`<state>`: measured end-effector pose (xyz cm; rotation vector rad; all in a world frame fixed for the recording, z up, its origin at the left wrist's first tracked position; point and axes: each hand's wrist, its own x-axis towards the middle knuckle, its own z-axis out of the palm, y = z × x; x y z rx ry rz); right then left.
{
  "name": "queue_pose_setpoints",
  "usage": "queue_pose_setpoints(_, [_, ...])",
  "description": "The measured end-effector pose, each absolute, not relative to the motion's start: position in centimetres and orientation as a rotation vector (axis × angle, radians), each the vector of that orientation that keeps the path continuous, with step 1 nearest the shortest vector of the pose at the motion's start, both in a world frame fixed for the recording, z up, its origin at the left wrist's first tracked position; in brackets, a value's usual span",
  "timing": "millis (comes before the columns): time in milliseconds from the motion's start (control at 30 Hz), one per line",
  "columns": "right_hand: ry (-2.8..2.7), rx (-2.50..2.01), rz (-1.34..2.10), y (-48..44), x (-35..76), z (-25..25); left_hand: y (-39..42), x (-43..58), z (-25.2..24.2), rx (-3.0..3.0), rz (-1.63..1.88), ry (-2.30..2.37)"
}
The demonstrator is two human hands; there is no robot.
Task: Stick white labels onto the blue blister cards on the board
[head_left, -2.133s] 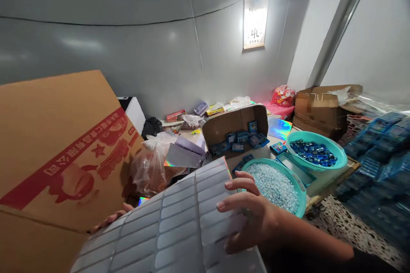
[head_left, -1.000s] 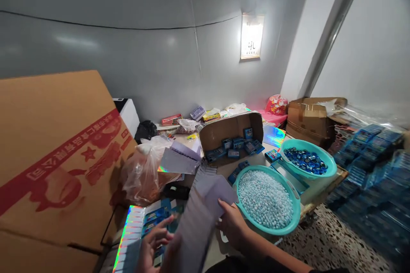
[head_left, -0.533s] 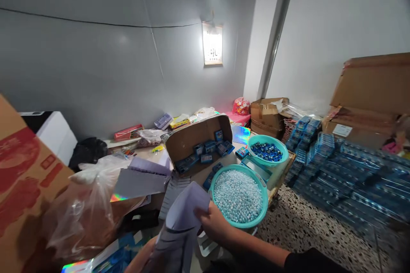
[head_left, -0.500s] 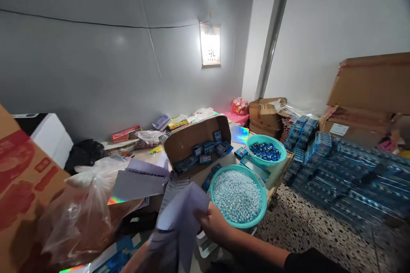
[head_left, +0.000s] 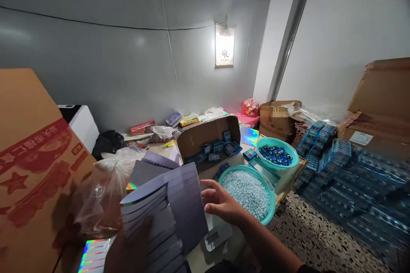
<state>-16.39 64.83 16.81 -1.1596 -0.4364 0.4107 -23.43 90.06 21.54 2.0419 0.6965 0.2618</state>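
My left hand point(head_left: 130, 251) is low in the frame and in shadow. It grips a fanned stack of grey label sheets point(head_left: 169, 204) from below. My right hand point(head_left: 221, 202) hovers just right of the stack's edge, fingers apart and holding nothing. Right behind that hand stands a teal basin point(head_left: 273, 198) full of small pale blue beads.
A second teal basin point(head_left: 296, 162) holds dark blue pieces. An open cardboard box point(head_left: 198, 136) contains small blue packs. A large red-printed carton point(head_left: 28, 166) and a plastic bag point(head_left: 105, 192) are at the left. Stacks of blue packs point(head_left: 352, 179) cover the floor at the right. Holographic sheets point(head_left: 92, 256) lie bottom left.
My right hand has let go of the sheets and opened beside them. The stack has risen and fanned out in my left hand. The view has swung slightly back to the left.
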Motion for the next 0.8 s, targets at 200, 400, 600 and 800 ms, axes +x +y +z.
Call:
queue_pose_setpoints(200, [-0.421,-1.217,0.38,67.6,-17.3,18.4,87.6,-23.5,22.1,1.962,0.403,0.675])
queue_pose_setpoints(400, [-0.371,-1.519,-0.067,70.0,-18.3,19.6,85.2,-24.2,21.4,1.749,0.508,0.528])
queue_pose_setpoints(600, [-0.468,-1.58,-0.058,70.9,-19.7,20.0,85.1,-24.9,20.7,1.693,0.523,0.513])
queue_pose_setpoints(800, [-0.604,-1.548,-0.04,72.3,-21.1,19.1,85.5,-24.5,17.8,1.689,0.611,0.387])
